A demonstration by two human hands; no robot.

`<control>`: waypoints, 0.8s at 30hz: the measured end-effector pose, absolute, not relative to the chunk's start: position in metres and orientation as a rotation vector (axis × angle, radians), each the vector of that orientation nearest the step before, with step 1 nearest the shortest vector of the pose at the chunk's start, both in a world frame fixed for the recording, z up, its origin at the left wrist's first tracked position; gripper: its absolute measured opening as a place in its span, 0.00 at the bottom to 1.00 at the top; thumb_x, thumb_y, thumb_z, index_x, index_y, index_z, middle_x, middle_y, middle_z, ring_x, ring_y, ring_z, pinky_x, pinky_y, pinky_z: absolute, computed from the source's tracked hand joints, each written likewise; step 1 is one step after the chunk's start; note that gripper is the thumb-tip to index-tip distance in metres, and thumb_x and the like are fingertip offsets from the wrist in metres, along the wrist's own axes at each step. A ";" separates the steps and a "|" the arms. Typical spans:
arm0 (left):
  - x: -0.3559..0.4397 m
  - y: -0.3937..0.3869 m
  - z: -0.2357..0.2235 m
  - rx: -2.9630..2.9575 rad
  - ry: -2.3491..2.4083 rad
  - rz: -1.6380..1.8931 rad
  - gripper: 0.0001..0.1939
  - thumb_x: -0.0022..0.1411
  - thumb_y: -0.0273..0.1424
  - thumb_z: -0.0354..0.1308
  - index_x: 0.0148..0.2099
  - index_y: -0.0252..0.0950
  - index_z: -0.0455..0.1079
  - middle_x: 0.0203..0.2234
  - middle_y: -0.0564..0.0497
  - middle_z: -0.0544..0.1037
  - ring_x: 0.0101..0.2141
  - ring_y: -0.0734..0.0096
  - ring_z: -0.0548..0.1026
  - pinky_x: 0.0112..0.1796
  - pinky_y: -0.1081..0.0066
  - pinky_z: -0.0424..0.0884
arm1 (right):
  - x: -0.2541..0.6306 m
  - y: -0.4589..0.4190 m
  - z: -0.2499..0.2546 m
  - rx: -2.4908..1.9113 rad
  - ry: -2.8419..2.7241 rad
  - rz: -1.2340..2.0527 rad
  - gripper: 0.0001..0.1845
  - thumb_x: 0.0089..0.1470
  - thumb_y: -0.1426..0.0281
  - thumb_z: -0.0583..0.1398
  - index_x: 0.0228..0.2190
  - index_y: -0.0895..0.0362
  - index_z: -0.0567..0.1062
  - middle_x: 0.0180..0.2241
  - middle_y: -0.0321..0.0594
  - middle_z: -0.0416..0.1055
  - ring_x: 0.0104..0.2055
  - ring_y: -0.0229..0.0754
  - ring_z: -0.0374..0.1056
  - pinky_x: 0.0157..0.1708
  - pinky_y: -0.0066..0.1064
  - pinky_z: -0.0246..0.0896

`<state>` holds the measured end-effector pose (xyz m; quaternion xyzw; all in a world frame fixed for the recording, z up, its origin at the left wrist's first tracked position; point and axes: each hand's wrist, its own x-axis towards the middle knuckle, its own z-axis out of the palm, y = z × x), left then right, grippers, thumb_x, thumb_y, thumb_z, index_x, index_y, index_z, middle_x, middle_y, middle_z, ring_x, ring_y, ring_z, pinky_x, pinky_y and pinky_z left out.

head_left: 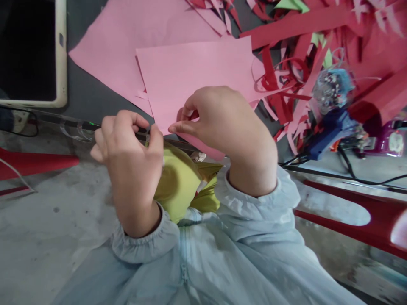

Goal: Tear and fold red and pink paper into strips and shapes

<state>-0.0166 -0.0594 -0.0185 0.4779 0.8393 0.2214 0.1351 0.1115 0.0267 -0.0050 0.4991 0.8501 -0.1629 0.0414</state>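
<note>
Paper sheet, pink (197,67), sits mid-frame on top of a larger pink sheet (127,25), its near-left corner at the bench (85,91) edge, just left of frame centre. Right hand (219,116) has thumb and finger pinched on the near edge by that corner, palm down over the paper. Left hand (132,146) is half curled, thumb right at the corner; can't tell if it actually grips paper or just steadies it. Near edge droops off the bench under the right wrist.

Step in hand looks like working that corner and edge. Doing it well:
- Keep pinch light, fingertips only; paper this thin probably creases if squeezed.
- Left thumb pins the corner, right works along the edge in short moves. Don't pull the two apart hard, tear risk.
- Bring the drooping edge back onto the bench so it's backed by something flat.
- Line edges up before pressing any crease.
- Mind the right forearm: it could drag the sheet.
- Stay clear of the loose strips (286,106) and blue tool (330,131) at right of frame; strips could snag underneath.
</note>
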 end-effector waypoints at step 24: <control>-0.024 -0.085 0.005 1.699 2.105 0.584 0.19 0.67 0.27 0.48 0.53 0.41 0.77 0.54 0.52 0.80 0.55 0.61 0.77 0.58 0.58 0.74 | 0.095 0.011 -0.001 1.714 2.552 -0.442 0.13 0.64 0.59 0.58 0.36 0.52 0.80 0.41 0.46 0.80 0.44 0.52 0.75 0.44 0.40 0.67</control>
